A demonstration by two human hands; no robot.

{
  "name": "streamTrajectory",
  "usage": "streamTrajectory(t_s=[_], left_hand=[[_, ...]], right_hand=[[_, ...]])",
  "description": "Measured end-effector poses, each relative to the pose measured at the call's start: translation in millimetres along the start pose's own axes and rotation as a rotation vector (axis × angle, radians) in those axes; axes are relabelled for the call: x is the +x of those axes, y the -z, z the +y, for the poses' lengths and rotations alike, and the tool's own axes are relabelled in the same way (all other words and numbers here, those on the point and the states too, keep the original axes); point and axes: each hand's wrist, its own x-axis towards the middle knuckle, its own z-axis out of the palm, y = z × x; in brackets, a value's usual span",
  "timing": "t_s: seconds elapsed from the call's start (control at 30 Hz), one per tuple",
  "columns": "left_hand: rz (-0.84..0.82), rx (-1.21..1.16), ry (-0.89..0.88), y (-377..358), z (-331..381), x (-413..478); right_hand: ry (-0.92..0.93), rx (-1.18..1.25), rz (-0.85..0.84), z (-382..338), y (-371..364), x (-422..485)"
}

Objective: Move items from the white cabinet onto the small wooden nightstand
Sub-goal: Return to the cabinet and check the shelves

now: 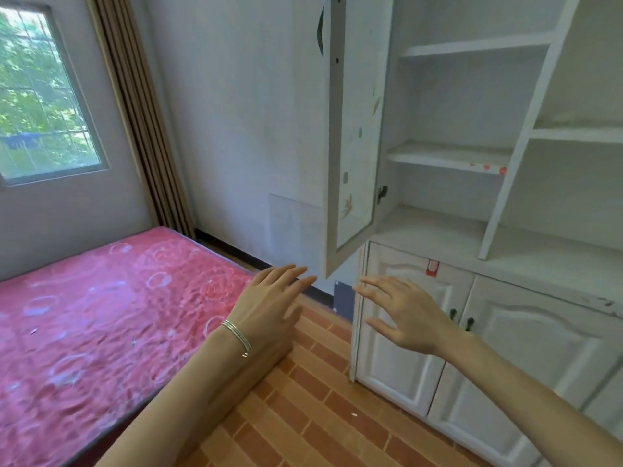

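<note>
Left hand point(269, 305), right hand point(404, 318): fingers spread; white cabinet point(505, 335) upper door point(352, 129) swung open.

Bedroom in a home.
Mattress point(101, 315) in a pink floral cover lies along the wall by a window point(43, 96). Brown curtain point(141, 123) bunched in the corner. White cabinet point(526, 352) with open shelves and panelled lower doors. Brick-pattern floor point(320, 416), plain pale walls.

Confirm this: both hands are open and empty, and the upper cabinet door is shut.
Wrong on the door: the head view shows the upper cabinet door standing open. The left hand and right hand are open and empty.
</note>
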Motion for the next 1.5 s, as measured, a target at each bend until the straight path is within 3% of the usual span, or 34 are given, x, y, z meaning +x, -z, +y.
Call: streamTrajectory(t_s=[0.23, 0.43, 0.77, 1.17, 1.5], left_hand=[[0.052, -0.008, -0.094, -35, -51, 76], [-0.015, 0.07, -0.106, -72, -118, 138], [0.053, 0.059, -0.325, -109, -185, 228], [0.122, -0.061, -0.549, -136, -187, 260], [0.157, -0.216, -0.697, -147, -108, 291]], right_hand=[[-0.047, -0.006, 0.011, 40, -22, 57], [-0.124, -0.011, 0.034, 75, -37, 105], [-0.25, -0.08, 0.057, 110, -44, 169], [-0.355, -0.086, 0.106, 135, -56, 164], [-0.56, -0.134, 0.109, 159, -39, 101]])
